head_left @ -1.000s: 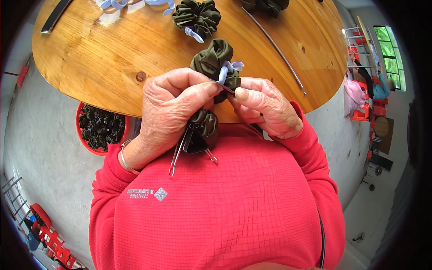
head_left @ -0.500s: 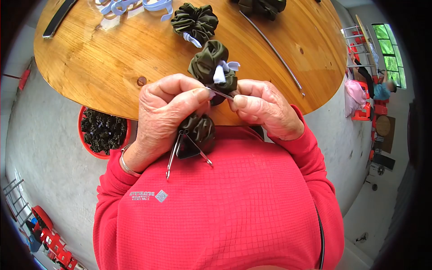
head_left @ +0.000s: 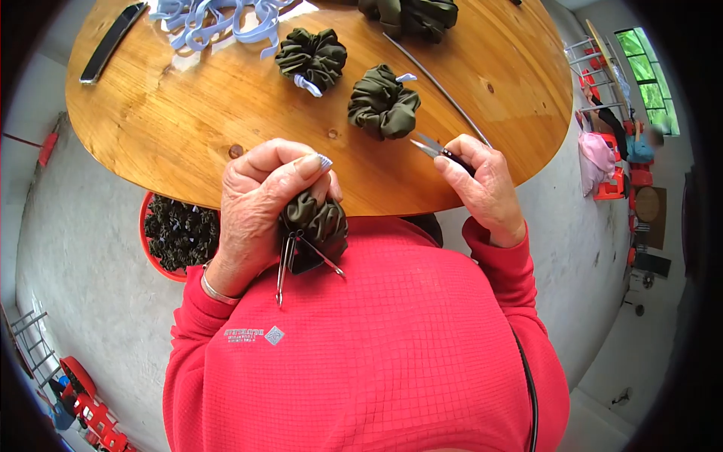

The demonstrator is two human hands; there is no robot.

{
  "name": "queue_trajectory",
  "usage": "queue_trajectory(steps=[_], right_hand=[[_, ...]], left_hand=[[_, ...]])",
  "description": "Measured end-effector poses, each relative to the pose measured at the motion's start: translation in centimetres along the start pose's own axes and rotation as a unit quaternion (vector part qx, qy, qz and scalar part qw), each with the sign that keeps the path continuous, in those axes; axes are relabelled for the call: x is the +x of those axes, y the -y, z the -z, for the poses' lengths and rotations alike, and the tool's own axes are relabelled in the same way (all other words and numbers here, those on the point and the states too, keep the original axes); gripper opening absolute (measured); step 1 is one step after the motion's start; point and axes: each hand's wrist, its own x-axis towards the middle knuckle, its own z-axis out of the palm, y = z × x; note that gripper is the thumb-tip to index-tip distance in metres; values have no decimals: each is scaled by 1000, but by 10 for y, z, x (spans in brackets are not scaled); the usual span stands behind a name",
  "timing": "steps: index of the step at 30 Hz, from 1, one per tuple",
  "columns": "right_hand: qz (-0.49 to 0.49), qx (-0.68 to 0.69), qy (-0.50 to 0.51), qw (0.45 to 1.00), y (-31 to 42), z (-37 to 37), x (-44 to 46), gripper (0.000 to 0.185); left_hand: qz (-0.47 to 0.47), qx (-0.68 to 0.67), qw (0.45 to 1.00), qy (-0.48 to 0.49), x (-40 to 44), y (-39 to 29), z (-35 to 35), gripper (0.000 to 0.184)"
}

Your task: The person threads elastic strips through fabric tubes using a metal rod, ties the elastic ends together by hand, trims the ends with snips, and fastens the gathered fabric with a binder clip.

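Observation:
My left hand (head_left: 263,200) pinches the striped end of a pale elastic band (head_left: 324,162). Under its fingers hangs a dark green gathered fabric piece (head_left: 320,226), with thin metal prongs (head_left: 283,271) sticking out below against the red top. My right hand (head_left: 486,181) is closed on small scissors or snips (head_left: 444,153), blades pointing up and left. Just beyond the blade tips a green scrunchie (head_left: 382,102) lies on the wooden table (head_left: 188,113), a pale band end at its top. Another scrunchie (head_left: 311,60) with a pale tail lies to its left.
Pale blue elastic strips (head_left: 218,22), a black strip (head_left: 113,44), a thin metal rod (head_left: 433,79) and more green fabric (head_left: 422,16) lie on the table. A red basket (head_left: 154,252) of scrunchies stands below its left edge. Another person (head_left: 640,148) is far right.
The upper scrunchie has come apart from my hands and lies on the table. My right hand has moved right, and the blades now show. My left hand has drawn slightly left and down.

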Motion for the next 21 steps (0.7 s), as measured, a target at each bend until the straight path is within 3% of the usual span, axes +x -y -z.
queue_trajectory(steps=[4, 7, 10, 11, 14, 17, 21], right_hand=[[17, -142, -99, 985, -6, -8, 3, 19], [5, -167, -131, 977, -12, -10, 7, 20], [91, -227, -228, 943, -18, -13, 14, 22], [192, -306, -284, 888, -23, -10, 19, 25], [253, -210, -295, 897, -13, -10, 17, 23], [200, -2, -148, 969, 14, -6, -1, 18], [231, 117, -2, 966, 28, -10, -8, 16]], left_hand=[[3, 3, 1000, 5, 2, 0, -4, 10], [-3, 9, 1000, 9, 6, 0, -6, 11], [11, 13, 1000, 2, 10, -2, -8, 12], [16, 25, 999, -14, 11, -4, -11, 13], [15, -1, 1000, -8, 14, -5, -11, 15], [-9, -42, 999, 23, 19, -1, -11, 17], [-11, -47, 999, -8, 18, -1, -17, 17]])
